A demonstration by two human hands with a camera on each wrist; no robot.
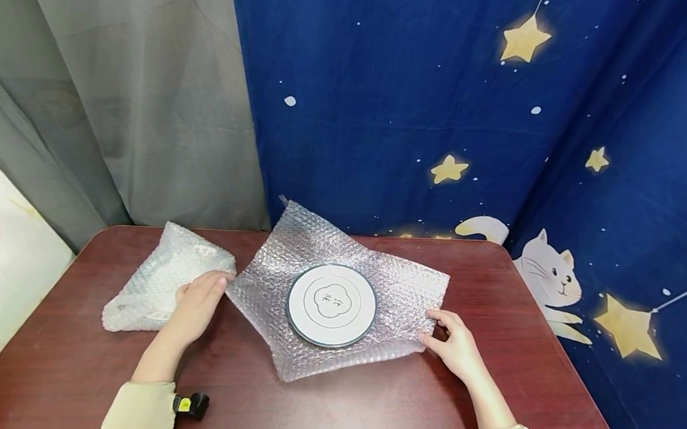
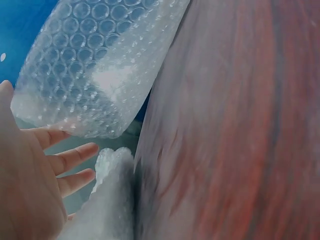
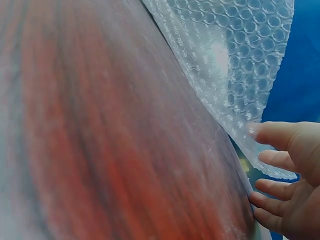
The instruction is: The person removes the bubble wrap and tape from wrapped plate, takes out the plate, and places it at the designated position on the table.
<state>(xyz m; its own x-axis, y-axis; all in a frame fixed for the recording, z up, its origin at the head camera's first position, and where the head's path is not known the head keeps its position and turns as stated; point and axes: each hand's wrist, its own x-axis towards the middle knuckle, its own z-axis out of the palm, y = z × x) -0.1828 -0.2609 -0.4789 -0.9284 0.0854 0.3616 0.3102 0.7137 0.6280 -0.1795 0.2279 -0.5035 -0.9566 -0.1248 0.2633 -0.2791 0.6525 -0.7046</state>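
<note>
A round white plate [image 1: 332, 305] with a dark rim lies on a spread bubble wrap sheet [image 1: 398, 283]; writing inside a flower-shaped outline marks its middle. My left hand [image 1: 201, 301] touches the sheet's left corner with outstretched fingers. In the left wrist view the index fingertip goes behind the bubble wrap [image 2: 75, 65], and the thumb stands apart from it. At the sheet's right edge, my right hand [image 1: 456, 345] holds the wrap loosely between thumb and index finger. The other fingers of the right hand [image 3: 295, 180] are spread below the bubble wrap [image 3: 250, 55].
A bubble-wrapped bundle [image 1: 166, 275] lies beside my left hand; what it contains is unclear. Everything rests on a dark red wooden table [image 1: 329, 413]. Behind its far edge hang a grey curtain [image 1: 148, 94] and a blue curtain [image 1: 386, 111] with stars.
</note>
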